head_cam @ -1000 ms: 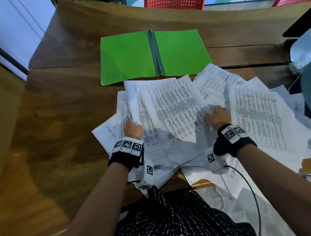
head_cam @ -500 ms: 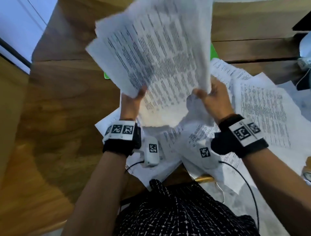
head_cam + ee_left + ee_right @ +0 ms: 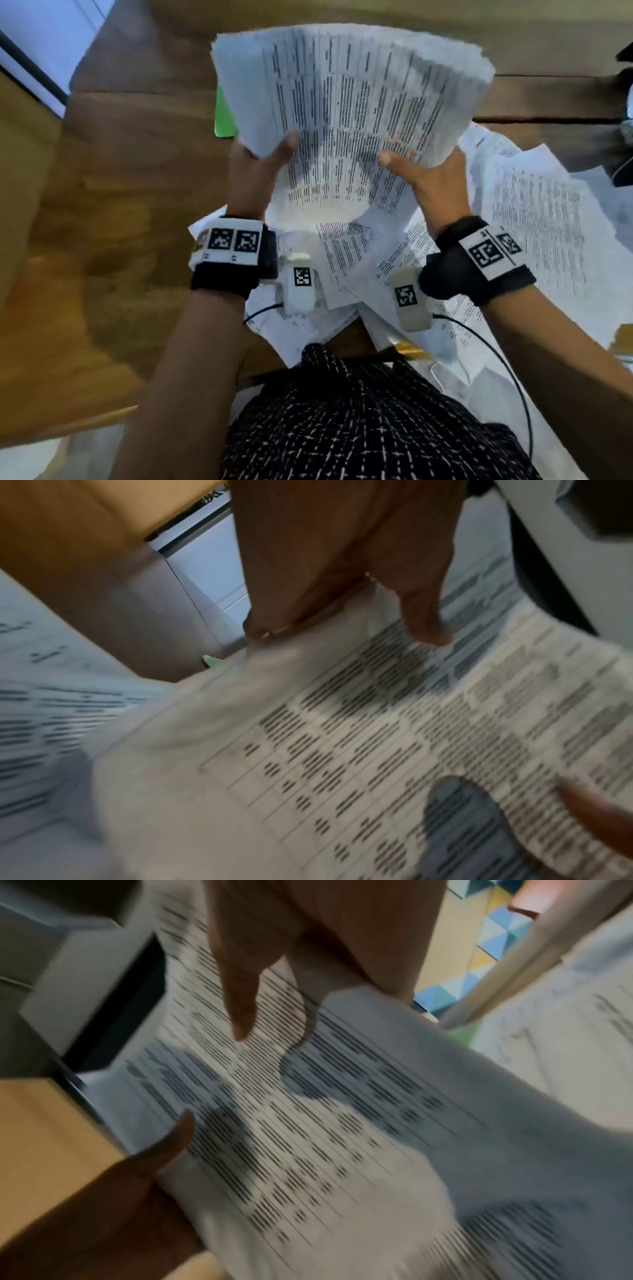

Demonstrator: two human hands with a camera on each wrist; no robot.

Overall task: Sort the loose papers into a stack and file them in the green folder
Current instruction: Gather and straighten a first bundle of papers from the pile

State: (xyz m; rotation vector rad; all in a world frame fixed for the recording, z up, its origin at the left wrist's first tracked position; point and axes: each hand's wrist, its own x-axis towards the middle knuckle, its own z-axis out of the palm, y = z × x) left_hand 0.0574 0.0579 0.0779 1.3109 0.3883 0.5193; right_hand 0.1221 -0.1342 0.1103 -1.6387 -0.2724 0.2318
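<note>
Papers [image 3: 346,102] raised over table, pinched between thumbs and fingers of left hand [image 3: 253,171] and right hand [image 3: 431,185]

Brown wooden table [image 3: 113,178]; white wall panel [image 3: 44,37] far left; blue-yellow triangle-patterned floor [image 3: 486,947].

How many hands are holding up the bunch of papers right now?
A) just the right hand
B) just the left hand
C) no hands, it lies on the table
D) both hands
D: the left hand grips one lower corner of the lifted bunch of papers and the right hand grips the other, holding it up above the loose papers on the table.
</note>
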